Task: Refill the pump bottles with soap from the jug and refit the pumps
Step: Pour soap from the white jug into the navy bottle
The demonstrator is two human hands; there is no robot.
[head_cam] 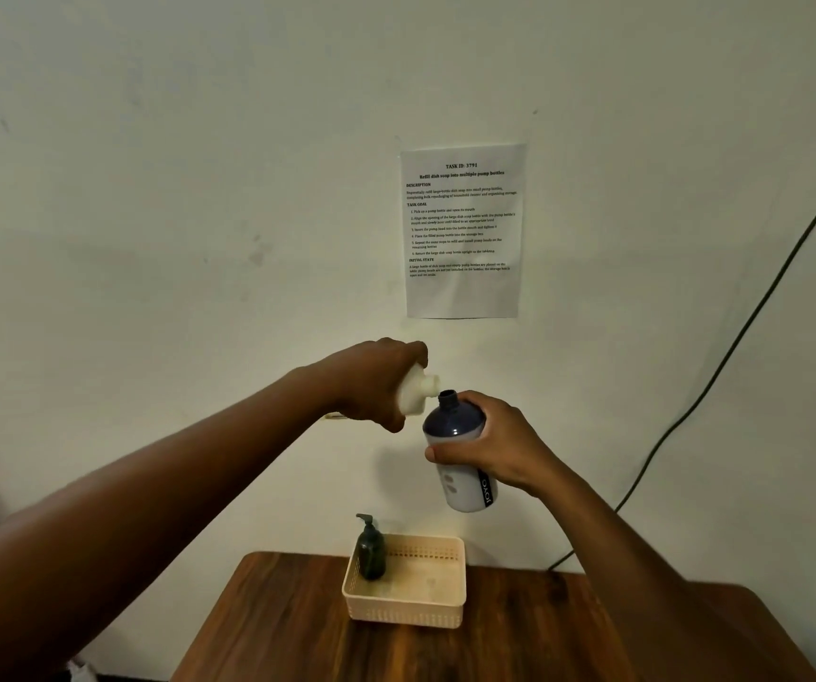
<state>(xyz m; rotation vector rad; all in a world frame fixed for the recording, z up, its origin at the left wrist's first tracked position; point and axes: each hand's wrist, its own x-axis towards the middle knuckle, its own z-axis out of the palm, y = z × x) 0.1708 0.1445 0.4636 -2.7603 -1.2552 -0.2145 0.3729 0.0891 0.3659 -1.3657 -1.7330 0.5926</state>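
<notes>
Desk [519, 627] — dark wood, grain showing, faint sheen. At its back edge a cream plastic basket [403, 610], perforated walls, matt. Dark pump bottle [370, 553] glossy plastic; jug [413, 393] pale, matt plastic — wall notice [462, 231] plain paper.

It looked like a plain test room. A printed task sheet [462, 231] was stuck on the bare wall [199, 189] above a small wooden table [519, 647].
</notes>
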